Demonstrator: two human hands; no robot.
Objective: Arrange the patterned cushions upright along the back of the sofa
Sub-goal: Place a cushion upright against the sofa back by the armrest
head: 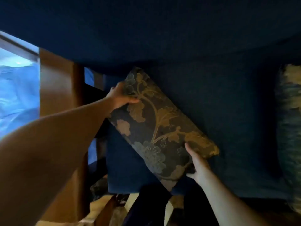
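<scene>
A dark cushion with a gold and grey floral pattern (160, 126) is held tilted over the left end of the dark blue sofa seat (236, 121). My left hand (119, 96) grips its upper left corner. My right hand (197, 163) grips its lower right edge. The sofa back (146, 38) rises behind it, and the cushion's top corner lies near it. A second patterned cushion (290, 128) in gold and teal shows at the right edge, cut off by the frame.
A brown wooden sofa arm (57, 82) stands at the left. Beyond it is a bright window or glass pane (17, 85). Patterned floor and wooden pieces (104, 207) show below the seat's front edge, next to my dark trouser leg (146, 204).
</scene>
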